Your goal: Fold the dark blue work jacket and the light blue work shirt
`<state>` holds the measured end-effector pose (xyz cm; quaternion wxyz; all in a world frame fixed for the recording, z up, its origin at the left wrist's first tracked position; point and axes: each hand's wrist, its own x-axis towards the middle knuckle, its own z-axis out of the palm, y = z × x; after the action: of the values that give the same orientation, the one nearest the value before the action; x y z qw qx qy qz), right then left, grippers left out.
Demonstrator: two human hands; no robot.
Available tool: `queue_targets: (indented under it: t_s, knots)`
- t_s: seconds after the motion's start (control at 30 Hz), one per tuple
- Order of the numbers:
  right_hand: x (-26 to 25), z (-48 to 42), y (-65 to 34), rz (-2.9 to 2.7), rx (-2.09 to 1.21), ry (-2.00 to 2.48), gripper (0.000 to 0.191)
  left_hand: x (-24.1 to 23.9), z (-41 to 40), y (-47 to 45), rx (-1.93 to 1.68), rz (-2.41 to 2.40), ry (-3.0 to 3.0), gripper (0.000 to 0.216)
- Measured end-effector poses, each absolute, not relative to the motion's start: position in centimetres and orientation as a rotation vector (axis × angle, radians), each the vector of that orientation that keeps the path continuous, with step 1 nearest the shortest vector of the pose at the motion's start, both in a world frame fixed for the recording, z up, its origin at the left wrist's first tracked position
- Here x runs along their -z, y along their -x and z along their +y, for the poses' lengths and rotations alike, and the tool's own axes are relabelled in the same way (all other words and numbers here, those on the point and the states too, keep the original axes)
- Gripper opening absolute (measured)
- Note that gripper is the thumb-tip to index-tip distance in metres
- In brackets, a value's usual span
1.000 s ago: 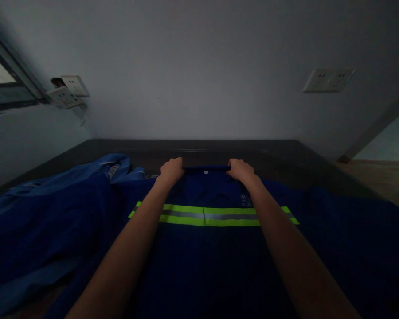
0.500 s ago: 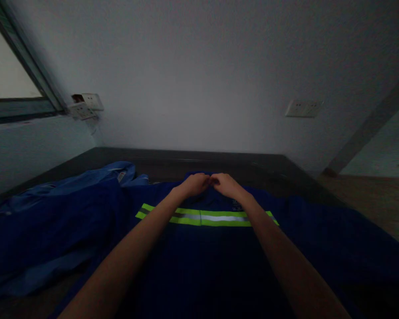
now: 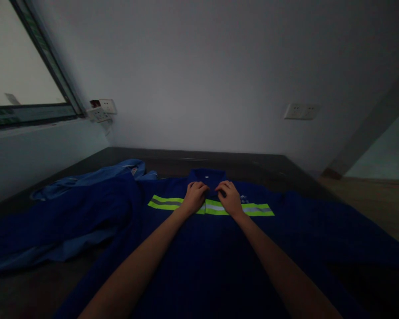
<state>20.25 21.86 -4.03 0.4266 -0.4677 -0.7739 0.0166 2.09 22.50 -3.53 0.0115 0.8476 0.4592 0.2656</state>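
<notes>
A dark blue work jacket [image 3: 206, 257] lies spread front side up, its collar [image 3: 207, 174] at the far end and its sleeves out to both sides. A yellow-green and silver reflective band [image 3: 164, 203] crosses its chest. My left hand [image 3: 195, 197] is closed on the jacket front just below the collar's left side, fingers bent. Opposite it, my right hand [image 3: 230, 198] pinches the cloth below the collar's right side, with a small gap between the two hands. Small white lettering [image 3: 244, 199] shows beside my right wrist.
Lighter blue garments [image 3: 93, 177] lie bunched at the left, partly under the jacket's sleeve. The dark table [image 3: 252, 164] meets a pale wall [image 3: 199, 88] at its far edge. Sockets [image 3: 302, 111] are on the wall, and a window [image 3: 23, 57] is at upper left.
My hands have drawn back from the collar top toward me and moved apart. The collar, hidden behind them before, now shows. The view has shifted slightly to the left.
</notes>
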Motion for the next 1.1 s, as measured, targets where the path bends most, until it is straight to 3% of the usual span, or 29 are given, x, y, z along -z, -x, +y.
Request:
queue_targets:
  t_s: [0.13,0.4,0.87,1.1]
  knots:
    - [4.4,22.2,-20.6,-1.77,-0.146,1.128,0.018,3.1,22.5,-1.5,-0.752,1.413,-2.755,0.026]
    - [4.8,22.3,-20.8,-1.775,-0.15,1.161,0.019,1.6,22.7,-1.3,-0.256,1.499,-2.75,0.024]
    - [4.4,21.2,-19.8,-2.3,0.143,1.085,0.022,2.9,23.1,-0.7,-0.503,1.704,-2.695,0.033]
    - [4.4,21.3,-19.7,-2.408,0.135,1.097,0.022,2.0,22.7,-0.9,-0.427,1.628,-2.692,0.023]
